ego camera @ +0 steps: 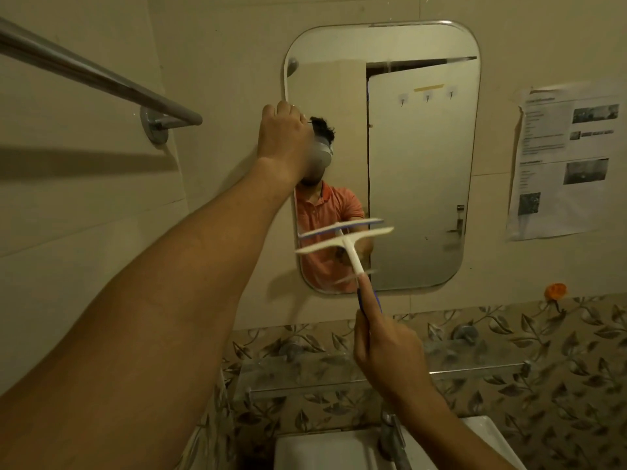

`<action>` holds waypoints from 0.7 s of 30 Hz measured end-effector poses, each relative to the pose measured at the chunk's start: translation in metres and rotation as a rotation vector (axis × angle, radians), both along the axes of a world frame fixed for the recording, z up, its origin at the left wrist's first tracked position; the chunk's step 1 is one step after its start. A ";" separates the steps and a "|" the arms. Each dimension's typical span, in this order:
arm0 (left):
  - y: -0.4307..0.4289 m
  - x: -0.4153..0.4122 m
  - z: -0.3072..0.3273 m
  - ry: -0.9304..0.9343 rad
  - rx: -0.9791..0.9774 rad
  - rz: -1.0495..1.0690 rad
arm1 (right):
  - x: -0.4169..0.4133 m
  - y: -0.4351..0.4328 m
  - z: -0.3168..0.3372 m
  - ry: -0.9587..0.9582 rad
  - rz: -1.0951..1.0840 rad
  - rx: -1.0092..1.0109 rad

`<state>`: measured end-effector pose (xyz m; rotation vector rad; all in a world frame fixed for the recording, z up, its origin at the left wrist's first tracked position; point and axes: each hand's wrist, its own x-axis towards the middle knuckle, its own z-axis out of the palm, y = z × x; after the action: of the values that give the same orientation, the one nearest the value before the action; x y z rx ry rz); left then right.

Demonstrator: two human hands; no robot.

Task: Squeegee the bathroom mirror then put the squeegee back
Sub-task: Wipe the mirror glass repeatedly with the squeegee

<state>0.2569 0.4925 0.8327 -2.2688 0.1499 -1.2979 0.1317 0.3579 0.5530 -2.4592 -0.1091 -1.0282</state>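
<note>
A rounded rectangular mirror (pixel 420 157) hangs on the beige wall above the sink. My right hand (pixel 386 351) grips the blue handle of a white squeegee (pixel 346 244), forefinger stretched along the shaft. Its blade is tilted and lies close to the lower left part of the glass; whether it touches I cannot tell. My left hand (pixel 283 134) rests on the mirror's left edge at mid height, fingers curled against the rim. The glass reflects a person in an orange shirt and a pale door.
A chrome towel rail (pixel 101 79) juts from the wall at upper left. A printed paper sheet (pixel 565 161) is stuck right of the mirror. Below are a glass shelf (pixel 475 361), a tap (pixel 393 435) and a white sink (pixel 305 449).
</note>
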 end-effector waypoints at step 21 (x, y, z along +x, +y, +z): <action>0.000 0.004 -0.002 -0.018 0.033 0.033 | 0.026 0.016 -0.005 0.034 -0.075 -0.121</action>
<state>0.2611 0.4920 0.8311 -2.2229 0.1266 -1.2892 0.1576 0.3738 0.5480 -2.6071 -0.0699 -1.0388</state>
